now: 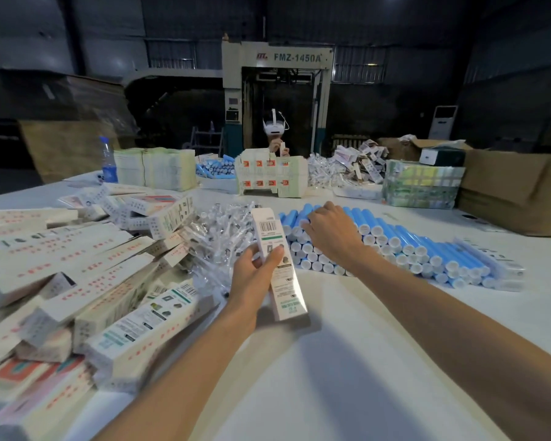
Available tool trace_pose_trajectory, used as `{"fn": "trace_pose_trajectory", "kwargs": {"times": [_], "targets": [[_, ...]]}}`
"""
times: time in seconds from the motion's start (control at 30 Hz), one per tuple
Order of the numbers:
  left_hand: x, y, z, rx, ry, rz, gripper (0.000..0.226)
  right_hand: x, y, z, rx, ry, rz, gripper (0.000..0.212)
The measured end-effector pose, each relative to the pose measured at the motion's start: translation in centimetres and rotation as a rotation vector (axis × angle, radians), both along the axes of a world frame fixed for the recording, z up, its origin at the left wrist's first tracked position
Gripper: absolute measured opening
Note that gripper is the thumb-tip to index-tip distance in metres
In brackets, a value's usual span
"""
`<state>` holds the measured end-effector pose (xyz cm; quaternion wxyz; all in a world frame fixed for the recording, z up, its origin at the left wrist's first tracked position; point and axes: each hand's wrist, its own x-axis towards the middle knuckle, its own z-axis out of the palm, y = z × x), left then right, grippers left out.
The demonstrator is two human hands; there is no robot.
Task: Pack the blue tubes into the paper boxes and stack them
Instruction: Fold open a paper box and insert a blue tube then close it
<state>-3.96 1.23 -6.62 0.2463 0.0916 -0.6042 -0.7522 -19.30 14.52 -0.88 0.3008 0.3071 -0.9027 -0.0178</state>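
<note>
White bench point(347, 361): work surface, well loaded. Heap of paper boxes point(77, 281), near-left edge: seemingly closed and filled, tumbled rather than neatly stacked. Blue tubes point(404, 246), centre to right edge: many rows, white caps toward the near edge, so much packing likely remains. Clear packets point(217, 237): loose pile between heap and tubes. Paper box point(279, 265), one, held upright above the bench; whether it is filled cannot be told. Left hand point(255, 275): fingers and thumb wrapped round that box. Right hand point(328, 230): fingers bent over the tube ends; grasp unclear.
</note>
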Motion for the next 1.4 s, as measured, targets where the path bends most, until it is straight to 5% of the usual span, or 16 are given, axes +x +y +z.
{"fn": "trace_pose_trajectory", "kwargs": {"times": [0.2,0.6,0.7,0.83,0.97,1.07,1.23,1.4], "targets": [[0.1,0.1,0.1,0.030,0.020,-0.049,0.018,3.2,-0.6,-0.7,-0.026,0.029,-0.042,0.021],[1.1,0.2,0.6,0.029,0.098,-0.202,0.029,5.2,-0.8,-0.1,-0.167,-0.359,-0.205,0.046],[1.2,0.2,0.6,-0.027,0.069,-0.241,0.036,5.9,1.2,1.2,-0.437,-0.427,-0.125,0.026],[1.2,0.4,0.4,-0.107,0.046,-0.290,0.046,7.9,3.8,3.7,-1.141,-0.713,0.218,0.027],[1.3,0.6,0.4,-0.128,0.042,-0.327,0.057,9.4,4.3,4.7,-1.345,-0.771,0.564,0.023],[1.3,0.4,0.2,-0.126,0.049,-0.341,0.050,9.5,3.5,5.0,-1.476,-0.811,0.725,0.042],[1.6,0.5,0.2,-0.148,0.042,-0.347,0.045,8.7,2.3,5.0,-1.434,-0.896,0.847,0.092],[1.8,0.6,0.1,-0.219,0.044,-0.362,0.040,8.4,2.4,4.5,-1.196,-0.800,0.626,0.075]]}}
